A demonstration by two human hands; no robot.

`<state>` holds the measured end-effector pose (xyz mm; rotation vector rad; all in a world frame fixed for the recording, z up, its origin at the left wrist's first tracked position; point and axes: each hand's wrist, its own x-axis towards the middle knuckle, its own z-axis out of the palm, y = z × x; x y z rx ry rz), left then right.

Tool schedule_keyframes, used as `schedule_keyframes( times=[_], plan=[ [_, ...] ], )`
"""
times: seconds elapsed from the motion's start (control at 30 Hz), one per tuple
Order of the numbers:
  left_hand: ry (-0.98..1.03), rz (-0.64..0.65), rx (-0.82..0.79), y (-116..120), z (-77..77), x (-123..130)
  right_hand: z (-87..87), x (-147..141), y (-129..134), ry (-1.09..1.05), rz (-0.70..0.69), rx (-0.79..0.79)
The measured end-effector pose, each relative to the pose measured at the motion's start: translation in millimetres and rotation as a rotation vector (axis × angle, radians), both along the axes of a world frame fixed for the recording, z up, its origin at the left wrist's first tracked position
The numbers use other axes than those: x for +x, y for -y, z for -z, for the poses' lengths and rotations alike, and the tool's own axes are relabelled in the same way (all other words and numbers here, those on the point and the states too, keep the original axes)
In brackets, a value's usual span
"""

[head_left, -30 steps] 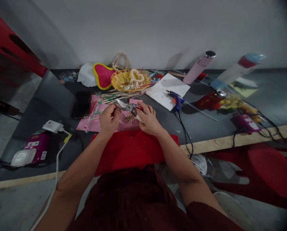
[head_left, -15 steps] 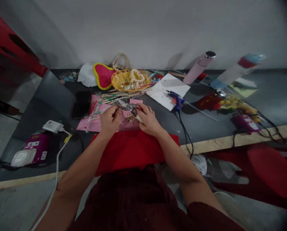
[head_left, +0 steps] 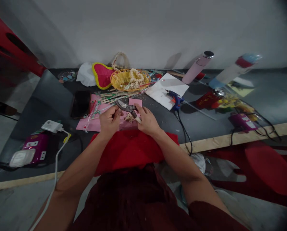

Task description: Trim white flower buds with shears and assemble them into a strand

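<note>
My right hand (head_left: 147, 120) is wrapped round the handles of a pair of pruning shears (head_left: 126, 106), whose blades point left toward my other hand. My left hand (head_left: 110, 120) is closed in a pinch close to the blade tips; whatever lies between its fingers is too small to make out. Beneath the shears, a little pile of beige bits (head_left: 129, 117) rests on pink paper (head_left: 89, 124). Red cloth (head_left: 131, 149) covers the table edge under my wrists. Several thin sticks with green marks (head_left: 112, 96) lie just beyond my hands.
A yellow wicker basket (head_left: 117, 84) holds beige beadwork. A blue glue gun (head_left: 176, 99) lies on a white sheet (head_left: 166, 85). Left are a phone (head_left: 81, 104) and a purple power socket (head_left: 36, 146); right, a pink flask (head_left: 195, 70) and a red can (head_left: 208, 99).
The shears' handles have come slightly closer to my left hand, and my right fingers have shifted on them. My left hand stays pinched in place. The view has moved slightly.
</note>
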<state>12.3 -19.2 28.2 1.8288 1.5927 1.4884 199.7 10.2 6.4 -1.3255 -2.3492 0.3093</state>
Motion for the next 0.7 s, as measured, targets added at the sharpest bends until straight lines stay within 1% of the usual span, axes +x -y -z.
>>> schedule_keyframes(
  times=[0.1,0.23,0.43,0.57,0.7],
  plan=[
    [0.005,-0.015,-0.005,-0.1,-0.5,-0.2,-2.8,-0.6,2.4,0.028,0.015,-0.001],
    [0.031,0.012,-0.032,-1.5,1.7,-1.9,-5.1,0.5,1.8,0.082,0.04,-0.017],
    [0.091,0.107,-0.037,-1.7,-1.1,-2.7,-6.3,4.2,-2.3,0.105,0.003,0.006],
    [0.16,0.166,-0.084,-1.0,-4.4,-2.5,-3.9,6.2,-4.2,0.085,-0.026,-0.003],
    [0.206,0.211,-0.124,-2.6,-3.3,-4.1,-4.1,6.4,-4.5,0.063,-0.029,-0.01]
  ],
)
